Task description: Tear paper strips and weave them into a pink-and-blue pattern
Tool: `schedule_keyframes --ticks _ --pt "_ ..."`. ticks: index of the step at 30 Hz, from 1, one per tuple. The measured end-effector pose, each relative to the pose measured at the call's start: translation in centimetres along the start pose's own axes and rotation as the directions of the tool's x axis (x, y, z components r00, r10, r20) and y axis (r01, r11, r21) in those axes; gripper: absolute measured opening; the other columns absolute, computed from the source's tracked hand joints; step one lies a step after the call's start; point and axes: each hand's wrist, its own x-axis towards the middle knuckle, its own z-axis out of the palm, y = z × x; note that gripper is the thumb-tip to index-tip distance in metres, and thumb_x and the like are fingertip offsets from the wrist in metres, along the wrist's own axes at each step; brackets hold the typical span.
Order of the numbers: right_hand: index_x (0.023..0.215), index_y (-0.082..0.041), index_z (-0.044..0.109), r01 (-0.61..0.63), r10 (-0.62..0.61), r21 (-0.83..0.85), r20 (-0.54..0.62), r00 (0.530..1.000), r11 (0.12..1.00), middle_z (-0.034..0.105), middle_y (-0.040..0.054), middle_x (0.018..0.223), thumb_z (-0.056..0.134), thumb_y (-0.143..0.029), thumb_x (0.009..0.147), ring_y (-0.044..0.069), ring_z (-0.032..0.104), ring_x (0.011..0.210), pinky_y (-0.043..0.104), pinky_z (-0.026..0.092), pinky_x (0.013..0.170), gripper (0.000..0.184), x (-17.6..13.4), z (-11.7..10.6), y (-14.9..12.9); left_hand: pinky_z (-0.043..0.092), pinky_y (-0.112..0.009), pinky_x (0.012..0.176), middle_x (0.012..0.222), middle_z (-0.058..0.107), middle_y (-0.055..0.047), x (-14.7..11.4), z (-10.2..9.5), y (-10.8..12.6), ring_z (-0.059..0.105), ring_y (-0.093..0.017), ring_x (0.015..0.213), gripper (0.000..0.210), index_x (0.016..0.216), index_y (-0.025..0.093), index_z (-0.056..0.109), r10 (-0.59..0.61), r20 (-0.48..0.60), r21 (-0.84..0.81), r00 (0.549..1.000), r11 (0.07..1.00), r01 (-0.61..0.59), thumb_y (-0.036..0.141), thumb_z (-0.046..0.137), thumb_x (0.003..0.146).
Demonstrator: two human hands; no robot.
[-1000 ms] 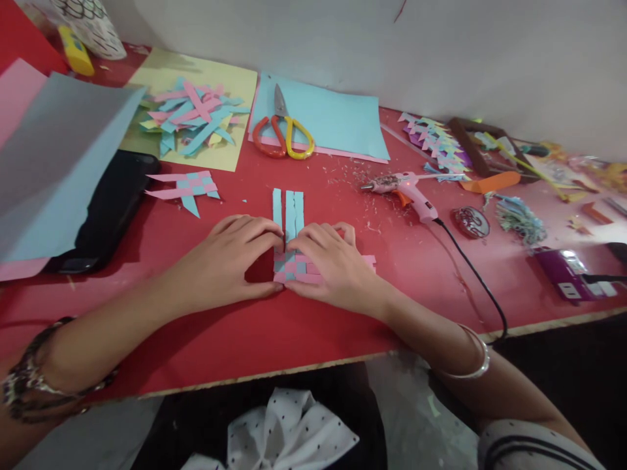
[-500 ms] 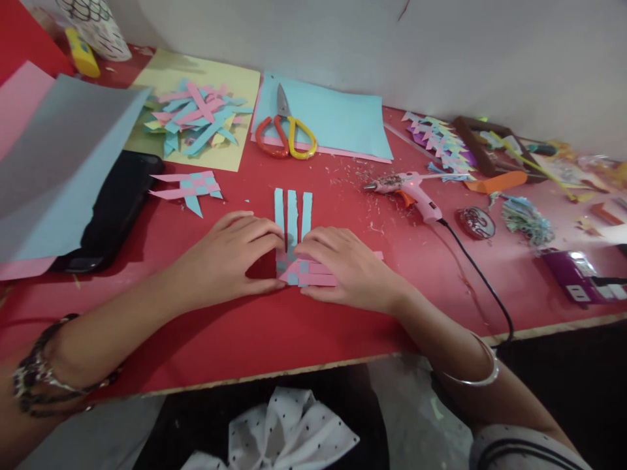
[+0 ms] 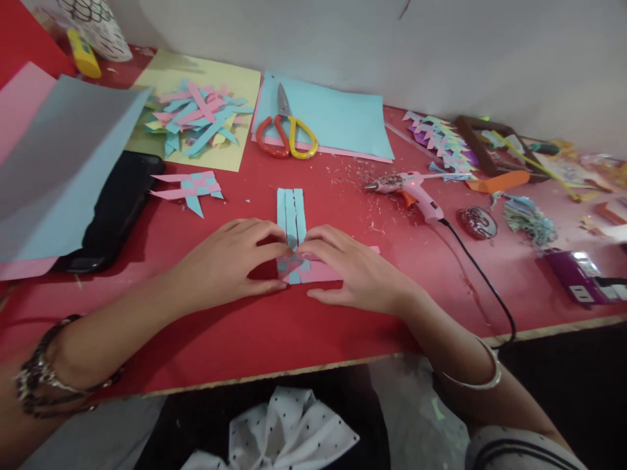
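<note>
Between my hands, woven paper strips (image 3: 300,267) lie flat on the red tabletop. Three light blue strips (image 3: 290,212) run away from me, close together side by side. Pink strips (image 3: 321,271) cross them and extend right beneath my right hand. My left hand (image 3: 235,258) grips the left side of the weave, its thumb at the near corner and fingertips on top. My right hand (image 3: 355,267) bends over the pink strips, its fingertips pressing where the colours cross. Fingers hide part of the weave. A finished-looking woven paper fish shape (image 3: 196,186) lies farther left.
Scissors (image 3: 287,130) rest on light blue sheets (image 3: 343,117) at the back. Left of them, cut strips (image 3: 200,117) lie heaped on yellow paper (image 3: 235,153). A pink glue gun (image 3: 411,189) with a black cord (image 3: 477,281) lies right. A black tray-like object (image 3: 122,209) stands left.
The three blue strips have drawn together, closing the gaps between them. The pink strips also lie closer together. My left fingertips have moved slightly right over the weave.
</note>
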Motion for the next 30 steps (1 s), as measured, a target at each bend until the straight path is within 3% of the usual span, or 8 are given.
schedule_keyframes --ticks 7,14,24,30 --pt "0.101 -0.016 0.053 -0.002 0.002 -0.028 0.022 1.000 1.000 0.052 0.0088 0.105 0.050 -0.030 0.083 0.016 0.051 0.093 0.029 0.043 0.078 0.023 0.2 -0.2 0.2 0.042 -0.039 0.084 0.101 0.057 -0.006 0.0 -0.2 0.2 0.053 -0.024 0.095 0.029 0.096 0.022 0.058 0.010 -0.014 -0.001 1.000 1.000 -0.010 0.044 0.049 0.078" --pt "0.099 -0.015 0.057 0.027 -0.024 -0.101 0.031 0.999 0.995 0.052 0.0096 0.105 0.051 -0.030 0.082 0.018 0.050 0.094 0.030 0.042 0.079 0.023 0.3 0.1 0.1 0.044 -0.039 0.082 0.101 0.058 -0.007 0.0 -0.2 0.5 0.054 -0.024 0.094 0.038 0.095 0.020 0.056 -0.008 -0.015 0.025 1.000 1.000 0.008 0.052 0.051 0.075" --pt "0.099 -0.017 0.057 0.045 -0.044 -0.110 0.011 0.999 0.993 0.053 0.0087 0.102 0.049 -0.034 0.083 0.018 0.050 0.092 0.031 0.041 0.078 0.025 0.3 0.3 0.3 0.044 -0.037 0.082 0.095 0.062 -0.006 0.2 -0.2 0.5 0.057 -0.021 0.088 0.026 0.091 0.019 0.058 0.070 -0.060 0.102 0.996 0.993 -0.063 0.039 0.049 0.080" --pt "0.097 -0.017 0.056 -0.006 -0.003 -0.140 -0.060 0.998 0.990 0.053 0.0088 0.100 0.053 -0.040 0.080 0.019 0.048 0.089 0.032 0.040 0.075 0.029 0.6 1.0 -0.1 0.042 -0.038 0.085 0.097 0.062 -0.006 0.1 -0.2 0.3 0.058 -0.020 0.085 0.025 0.088 0.019 0.059 0.081 -0.058 0.081 0.995 0.994 -0.076 0.038 0.044 0.081"
